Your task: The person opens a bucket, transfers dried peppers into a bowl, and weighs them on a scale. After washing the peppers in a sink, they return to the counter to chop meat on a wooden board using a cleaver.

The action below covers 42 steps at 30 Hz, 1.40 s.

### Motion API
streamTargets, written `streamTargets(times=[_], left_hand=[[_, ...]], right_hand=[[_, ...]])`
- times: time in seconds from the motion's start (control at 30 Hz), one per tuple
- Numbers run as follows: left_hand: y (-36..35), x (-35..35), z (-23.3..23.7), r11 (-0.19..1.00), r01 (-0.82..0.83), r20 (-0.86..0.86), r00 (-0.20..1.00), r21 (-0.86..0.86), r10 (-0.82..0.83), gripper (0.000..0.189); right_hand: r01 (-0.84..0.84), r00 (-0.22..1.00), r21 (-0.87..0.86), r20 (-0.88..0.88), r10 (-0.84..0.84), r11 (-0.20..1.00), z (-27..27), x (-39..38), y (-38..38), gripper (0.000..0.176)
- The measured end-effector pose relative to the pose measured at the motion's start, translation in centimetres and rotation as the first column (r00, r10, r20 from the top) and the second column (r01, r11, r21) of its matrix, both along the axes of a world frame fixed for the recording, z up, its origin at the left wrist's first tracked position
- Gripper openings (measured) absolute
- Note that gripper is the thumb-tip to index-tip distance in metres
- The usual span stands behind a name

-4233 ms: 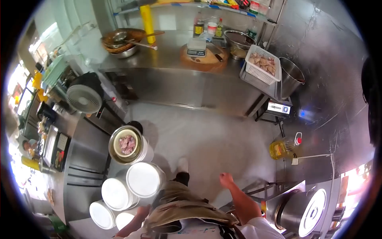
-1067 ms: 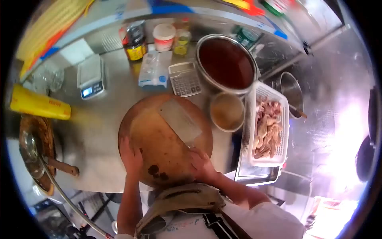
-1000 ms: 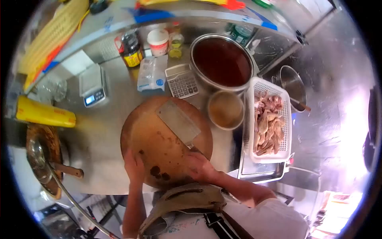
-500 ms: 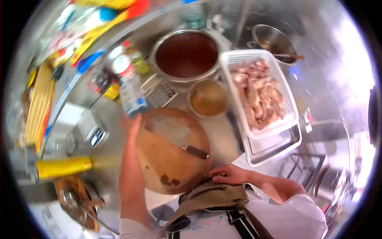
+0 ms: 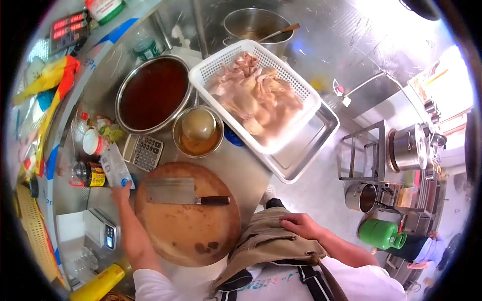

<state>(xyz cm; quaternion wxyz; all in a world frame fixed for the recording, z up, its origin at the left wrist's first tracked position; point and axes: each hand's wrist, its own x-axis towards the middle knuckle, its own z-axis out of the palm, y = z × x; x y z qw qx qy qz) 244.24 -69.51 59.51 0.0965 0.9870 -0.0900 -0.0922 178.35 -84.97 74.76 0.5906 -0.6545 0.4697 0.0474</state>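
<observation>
My left hand (image 5: 121, 193) reaches past the cutting board, its fingers closed at the near end of a white and blue carton (image 5: 115, 165). Low over the brown apron (image 5: 273, 236), my right hand (image 5: 300, 225) holds nothing, its fingers loosely extended. A cleaver (image 5: 173, 191) lies flat on the round wooden cutting board (image 5: 186, 231), its dark handle pointing right. Beyond the board, a ladle (image 5: 198, 124) rests in a bowl of brown liquid (image 5: 195, 146). A calculator (image 5: 149, 154) sits beside the carton.
A white perforated basket (image 5: 314, 103) of raw poultry rests on a metal tray (image 5: 329, 123). Behind are a basin of dark red liquid (image 5: 153, 93) and a pot (image 5: 236, 22). A scale (image 5: 103, 228) stands at left. Lower right are a green gas cylinder (image 5: 376, 234) and another person (image 5: 424, 253).
The view has swung right, showing more floor and stove area. My left hand has come closer against the carton. My right hand has shifted away from the board over the apron.
</observation>
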Motion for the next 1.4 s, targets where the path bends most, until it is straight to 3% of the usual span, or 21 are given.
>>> streamTargets(times=[0.1,0.17,0.27,0.33,0.37,0.43,0.47,0.53,0.57,0.63,0.7,0.73,0.83,0.87,0.97,1.03,1.17,1.4], left_hand=[[0.0,-0.1,0.9,0.965,0.047,0.131,0.991,-0.258,-0.013,0.08],[-0.5,-4.7,4.4,0.9,0.127,0.321,0.947,-0.417,0.015,0.069],[-3.6,-16.2,12.6,0.861,0.153,0.168,0.982,-0.485,-0.081,0.047],[-5.4,-24.2,13.7,0.681,0.156,0.097,0.988,-0.715,-0.124,0.033],[-7.8,-30.4,16.6,0.697,0.155,0.135,0.987,-0.7,-0.084,0.028],[-10.0,-38.3,17.6,0.724,0.136,0.095,0.991,-0.676,-0.097,0.024],[-10.2,-41.1,15.6,0.692,0.1,0.064,0.995,-0.715,-0.079,0.023],[-10.9,-46.0,12.9,0.727,0.063,-0.028,0.993,-0.684,-0.112,0.021],[-11.8,-48.6,12.8,0.735,-0.014,-0.155,0.98,-0.678,-0.124,0.022],[-13.7,-52.0,14.1,0.867,0.15,-0.229,0.93,-0.475,-0.287,0.032],[-14.1,-54.5,13.9,0.864,0.396,-0.282,0.83,-0.31,-0.481,0.039],[-14.5,-55.6,14.1,0.867,0.394,-0.315,0.818,-0.304,-0.482,0.043],[-16.1,-58.3,14.4,0.885,0.345,-0.396,0.799,-0.313,-0.452,0.051],[-16.1,-58.8,14.3,0.896,0.306,-0.418,0.803,-0.322,-0.425,0.052],[-17.4,-59.6,15.3,0.897,0.346,-0.414,0.799,-0.277,-0.436,0.053],[-18.6,-60.1,16.5,0.887,0.343,-0.414,0.791,-0.308,-0.45,0.053],[-18.9,-59.8,15.2,0.86,0.407,-0.357,0.788,-0.308,-0.501,0.052],[-19.2,-59.9,16.6,0.869,0.393,-0.347,0.804,-0.302,-0.484,0.05]], right_hand=[[-0.119,0.993,-0.036,0.018,0.12,0.992,2.9,0.8,-3.0,0.033],[-0.149,0.989,-0.07,0.009,0.15,0.986,2.2,0.1,-4.7,0.033],[-0.13,0.984,-0.108,0.111,0.142,0.986,0.7,-1.3,-7.3,0.037],[-0.146,0.974,-0.031,0.173,0.149,0.989,0.1,-1.8,-9.4,0.039],[-0.201,0.956,-0.012,0.215,0.199,0.979,-0.1,-2.0,-10.6,0.039],[-0.319,0.907,0.018,0.295,0.3,0.947,-0.2,-2.7,-13.2,0.039],[-0.413,0.855,-0.102,0.299,0.424,0.905,0.3,-3.0,-14.9,0.038],[-0.458,0.818,-0.016,0.385,0.428,0.889,0.6,-3.7,-18.4,0.038],[-0.475,0.802,0.032,0.427,0.417,0.879,0.8,-4.1,-19.8,0.038],[-0.48,0.814,0.206,0.468,0.345,0.853,1.5,-4.6,-23.4,0.035],[-0.491,0.803,0.298,0.519,0.293,0.818,1.9,-5.1,-26.6,0.033],[-0.454,0.79,0.38,0.59,0.167,0.806,3.3,-5.0,-27.6,0.028],[-0.539,0.557,0.336,0.83,0.027,0.772,7.4,-4.4,-30.9,0.026],[-0.55,0.423,0.315,0.904,-0.068,0.773,9.7,-3.9,-31.0,0.029],[-0.86,0.021,0.161,0.959,-0.283,0.484,15.6,-3.6,-32.2,0.036],[-0.889,-0.151,0.026,0.926,-0.346,0.457,17.8,-3.7,-31.7,0.034],[-0.872,-0.353,-0.146,0.849,-0.394,0.467,19.6,-3.0,-30.3,0.03],[-0.838,-0.485,-0.267,0.764,-0.426,0.476,20.0,-2.4,-27.5,0.023]])
